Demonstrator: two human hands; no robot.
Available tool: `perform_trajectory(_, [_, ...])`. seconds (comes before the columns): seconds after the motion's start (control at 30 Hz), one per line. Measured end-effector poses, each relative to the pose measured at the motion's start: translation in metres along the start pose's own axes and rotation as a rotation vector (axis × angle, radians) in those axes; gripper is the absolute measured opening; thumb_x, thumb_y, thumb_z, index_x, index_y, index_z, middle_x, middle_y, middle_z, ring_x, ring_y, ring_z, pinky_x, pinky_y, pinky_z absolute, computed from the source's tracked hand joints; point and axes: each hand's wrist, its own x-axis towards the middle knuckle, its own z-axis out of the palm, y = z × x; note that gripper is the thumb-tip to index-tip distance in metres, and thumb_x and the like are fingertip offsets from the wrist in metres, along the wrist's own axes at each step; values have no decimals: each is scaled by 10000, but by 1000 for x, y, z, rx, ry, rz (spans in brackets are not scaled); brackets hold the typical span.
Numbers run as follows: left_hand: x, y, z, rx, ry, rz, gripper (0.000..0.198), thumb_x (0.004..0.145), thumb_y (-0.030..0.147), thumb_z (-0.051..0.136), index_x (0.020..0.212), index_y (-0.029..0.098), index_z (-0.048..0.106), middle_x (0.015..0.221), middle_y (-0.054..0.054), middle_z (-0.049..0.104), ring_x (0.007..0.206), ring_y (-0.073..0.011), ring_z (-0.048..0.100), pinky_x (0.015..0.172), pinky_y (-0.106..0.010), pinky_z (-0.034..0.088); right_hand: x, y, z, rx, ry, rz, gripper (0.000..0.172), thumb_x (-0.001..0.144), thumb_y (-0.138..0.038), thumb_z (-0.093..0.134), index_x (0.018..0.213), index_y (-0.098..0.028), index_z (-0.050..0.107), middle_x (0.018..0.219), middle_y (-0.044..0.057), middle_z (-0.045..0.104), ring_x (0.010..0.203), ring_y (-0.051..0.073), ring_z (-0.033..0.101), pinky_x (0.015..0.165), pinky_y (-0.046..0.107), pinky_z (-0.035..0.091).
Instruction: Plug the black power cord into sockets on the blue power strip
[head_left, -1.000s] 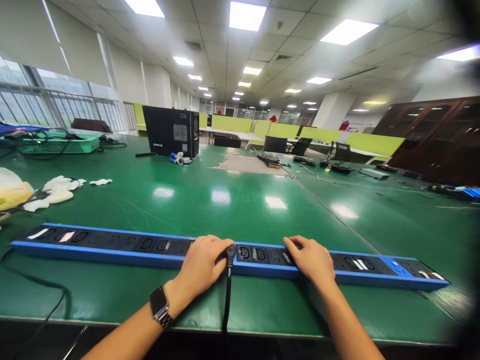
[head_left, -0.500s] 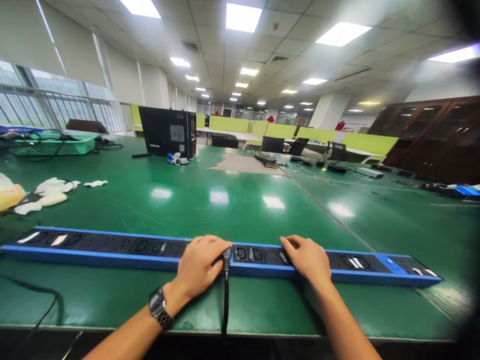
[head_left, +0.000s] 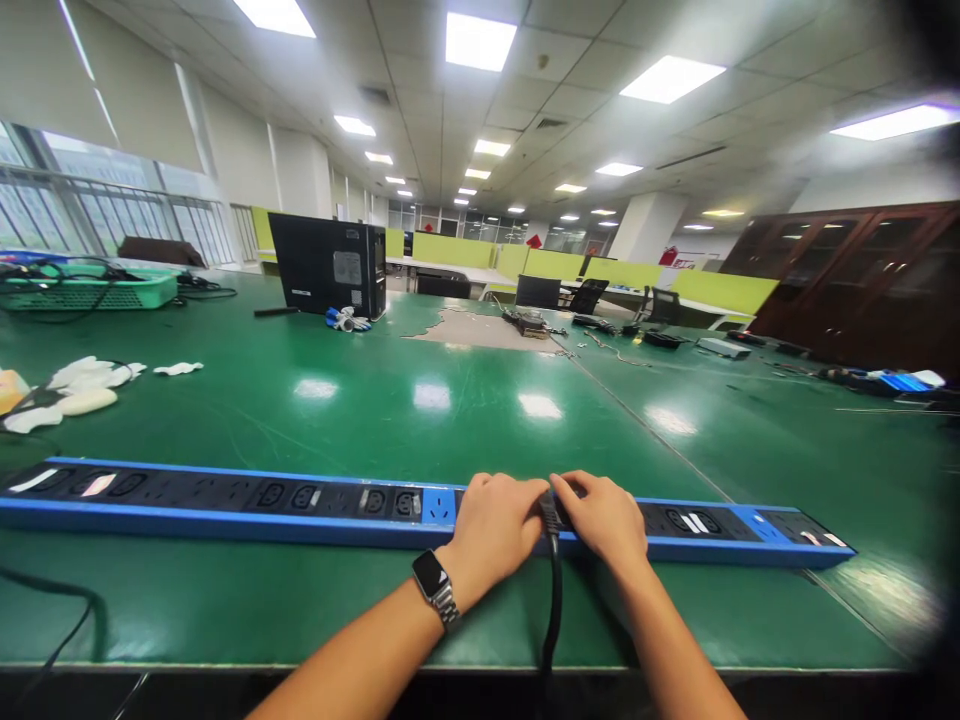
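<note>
A long blue power strip [head_left: 225, 500] with a black socket face lies across the green table [head_left: 420, 410] near its front edge. My left hand [head_left: 495, 525], with a watch on the wrist, is closed on a black plug [head_left: 550, 515] at the strip's sockets. The plug's black cable [head_left: 553, 610] runs down over the table edge. My right hand [head_left: 604, 520] rests on the strip right beside the plug, fingers curled over the sockets.
A black computer case [head_left: 330, 265] stands far back on the table. A green basket [head_left: 90, 290] with cables and white gloves [head_left: 75, 385] lie at the left. Another black cable [head_left: 52, 590] curls at the near left. Desks and chairs stand behind.
My left hand carried the black plug to the right along the strip, from a middle socket to one next to my right hand. The right hand stayed put.
</note>
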Motion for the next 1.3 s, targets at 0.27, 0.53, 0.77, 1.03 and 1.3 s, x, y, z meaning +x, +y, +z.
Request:
perform_trajectory(0.27, [1, 3, -7, 63, -46, -21, 283, 854, 169, 553, 1120, 240, 618, 1032, -42, 725, 1006, -237, 633, 869, -388, 457, -2, -2, -2, 9, 5, -2, 455, 897, -538, 372, 964, -278, 740, 970, 58, 738, 925, 235, 657, 785, 330, 432])
perform_trajectory(0.53, [9, 8, -11, 187, -101, -56, 160, 880, 247, 537, 987, 194, 643, 913, -77, 720, 938, -261, 652, 832, -396, 477, -2, -2, -1, 5, 1, 14, 451, 894, -545, 379, 987, -284, 735, 973, 61, 733, 929, 242, 654, 772, 333, 433])
perform_trajectory(0.77, [9, -10, -15, 161, -124, -63, 166, 912, 334, 517, 916, 240, 654, 895, -29, 724, 868, -235, 671, 700, -310, 491, -2, -2, -1, 11, 8, 22, 449, 892, -548, 378, 982, -290, 735, 981, 60, 731, 937, 254, 651, 783, 348, 432])
perform_trajectory(1.03, [4, 6, -11, 180, -95, -4, 132, 870, 255, 570, 970, 220, 649, 878, -44, 715, 875, -244, 647, 749, -342, 490, -3, -2, -1, 13, 16, 4, 452, 895, -542, 381, 966, -276, 738, 977, 59, 734, 938, 234, 652, 774, 323, 432])
perform_trajectory(1.3, [-5, 0, -3, 165, -99, 35, 331, 875, 272, 605, 1200, 226, 563, 1072, -62, 698, 1026, -254, 609, 874, -405, 468, -3, -3, -2, 15, 8, 8, 448, 892, -542, 381, 968, -283, 738, 965, 59, 735, 941, 240, 651, 789, 336, 432])
